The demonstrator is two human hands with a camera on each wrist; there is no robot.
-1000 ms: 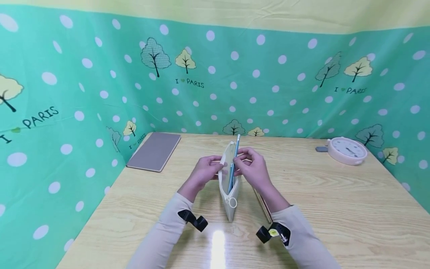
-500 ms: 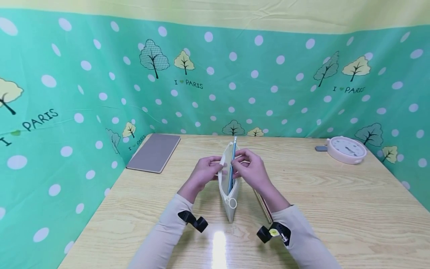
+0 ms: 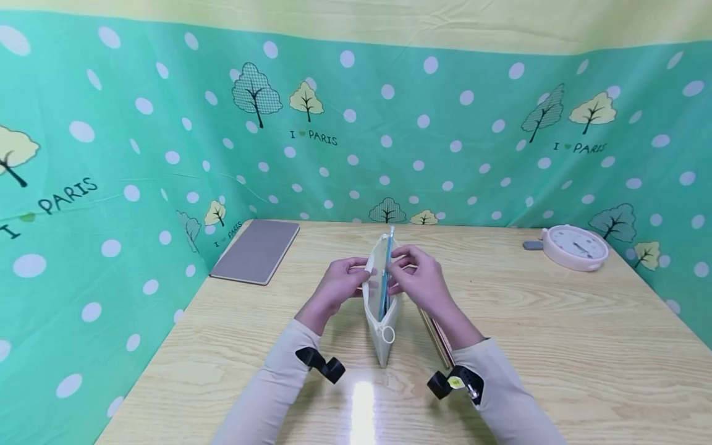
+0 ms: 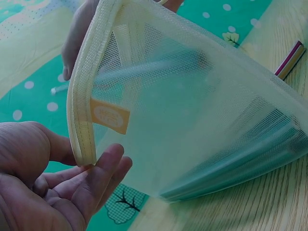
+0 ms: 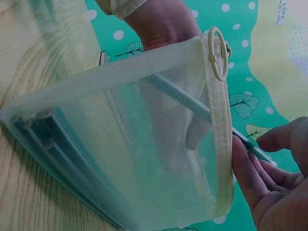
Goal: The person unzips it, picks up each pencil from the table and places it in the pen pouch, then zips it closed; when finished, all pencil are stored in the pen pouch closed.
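A pale mesh zip pouch (image 3: 384, 337) stands on its edge on the table, its zipped mouth spread open. On its left rim my left hand (image 3: 340, 283) pinches the zip edge between thumb and fingers, seen closely in the left wrist view. My right hand (image 3: 421, 279) holds a blue pencil (image 3: 391, 238) at the mouth; the pencil slants into the pouch with its top end sticking out. Through the mesh, several more pencils (image 4: 236, 159) show along the pouch bottom. A ring zip pull (image 5: 218, 54) hangs from the near end.
Gold and dark red pencils (image 3: 436, 337) lie on the table beneath my right forearm. A grey-brown notebook (image 3: 256, 252) lies at the back left. At the back right sits a pink round clock (image 3: 575, 248), with a small grey object (image 3: 532, 246) beside it.
The blue pencil in my right hand sits slightly lower and more upright than a second ago. My left hand has stayed on the pouch rim.
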